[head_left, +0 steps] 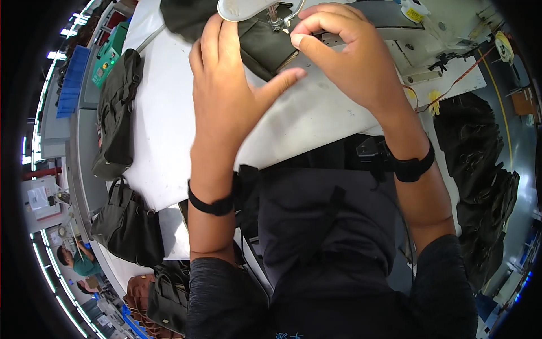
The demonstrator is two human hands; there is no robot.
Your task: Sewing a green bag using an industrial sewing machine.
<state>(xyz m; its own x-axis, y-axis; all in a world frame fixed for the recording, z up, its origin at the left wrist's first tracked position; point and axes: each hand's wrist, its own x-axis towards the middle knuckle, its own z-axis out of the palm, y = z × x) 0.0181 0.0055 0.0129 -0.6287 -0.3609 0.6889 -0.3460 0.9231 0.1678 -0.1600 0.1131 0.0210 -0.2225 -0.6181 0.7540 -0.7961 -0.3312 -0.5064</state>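
Note:
A dark olive fabric piece (261, 48) with a zipper (288, 61) along one edge lies on the white table, under the presser foot (275, 18) of a sewing machine. My left hand (226, 85) is over the left side of the fabric, fingers stretched out and thumb spread toward the zipper. Part of the fabric is hidden behind it. My right hand (350, 59) is just right of the presser foot, with thumb and forefinger pinched together. What is between those fingertips is too small to make out. A white rounded machine part (243, 8) covers the tips of my left fingers.
Dark bags (118, 113) lie along the table's left side, with another dark bag (130, 223) nearer me and a brown bag (140, 299) below. Dark fabric pieces (471, 152) hang at the right. A white bottle (415, 11) stands on the machine. Other people (82, 263) are far left.

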